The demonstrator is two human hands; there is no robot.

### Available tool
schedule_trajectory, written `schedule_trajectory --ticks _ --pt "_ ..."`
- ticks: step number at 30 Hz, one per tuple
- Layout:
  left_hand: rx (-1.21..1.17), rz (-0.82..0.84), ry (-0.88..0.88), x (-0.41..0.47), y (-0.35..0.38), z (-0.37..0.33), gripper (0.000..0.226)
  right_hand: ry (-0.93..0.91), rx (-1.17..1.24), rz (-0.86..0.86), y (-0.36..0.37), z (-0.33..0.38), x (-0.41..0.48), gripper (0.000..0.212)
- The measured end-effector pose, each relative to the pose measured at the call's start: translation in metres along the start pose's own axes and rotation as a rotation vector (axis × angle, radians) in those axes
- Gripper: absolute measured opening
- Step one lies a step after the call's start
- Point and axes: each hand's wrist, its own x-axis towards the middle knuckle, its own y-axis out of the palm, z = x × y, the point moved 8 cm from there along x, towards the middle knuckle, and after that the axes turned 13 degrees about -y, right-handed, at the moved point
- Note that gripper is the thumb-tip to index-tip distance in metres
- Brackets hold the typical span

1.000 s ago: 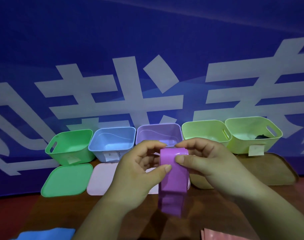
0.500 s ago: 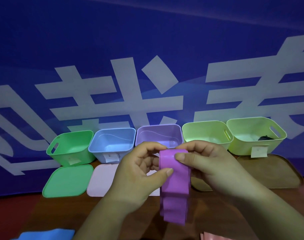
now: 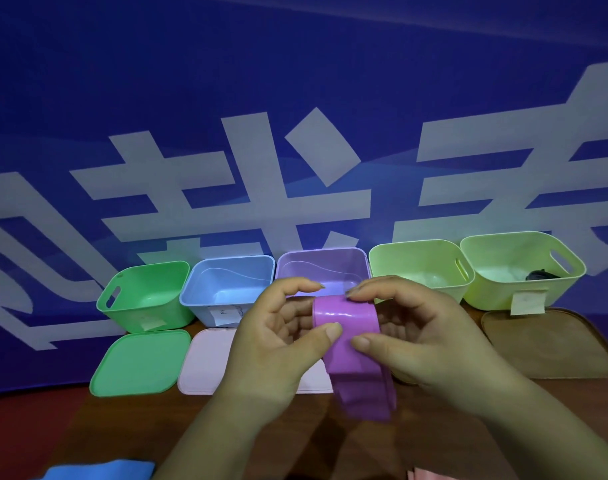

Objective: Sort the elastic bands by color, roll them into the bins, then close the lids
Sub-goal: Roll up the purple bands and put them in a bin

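Purple band (image 3: 356, 372) | left grip (image 3: 278, 344), right grip (image 3: 430, 337) both pinch its curled top | best: keep coil tight, edges aligned, tail taut | then into purple bin (image 3: 323, 268)

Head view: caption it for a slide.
Left hand and right hand pinch a purple band before the purple bin.
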Motion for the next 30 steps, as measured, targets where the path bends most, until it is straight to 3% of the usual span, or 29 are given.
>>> schedule_trajectory --ticks 5,15,20,24,30 --pt "0.019 0.026 0.012 0.001 0.003 0.001 0.034 -0.045 -0.026 -0.029 -0.006 -0.004 0.000 0.047" --pt "0.141 0.061 0.030 -0.001 0.005 0.003 0.050 0.057 0.097 -0.057 -0.008 -0.012 -0.001 0.051" --pt "0.232 0.015 0.118 -0.002 0.004 -0.004 0.043 0.058 0.124 -0.059 -0.006 -0.011 -0.001 0.031" --pt "0.197 0.016 0.105 -0.003 0.005 0.000 0.044 0.069 0.125 -0.039 -0.005 -0.011 -0.001 0.040" --pt "0.207 0.029 0.141 -0.005 0.008 -0.003 0.045 0.087 0.069 -0.067 -0.008 -0.013 -0.001 0.030"
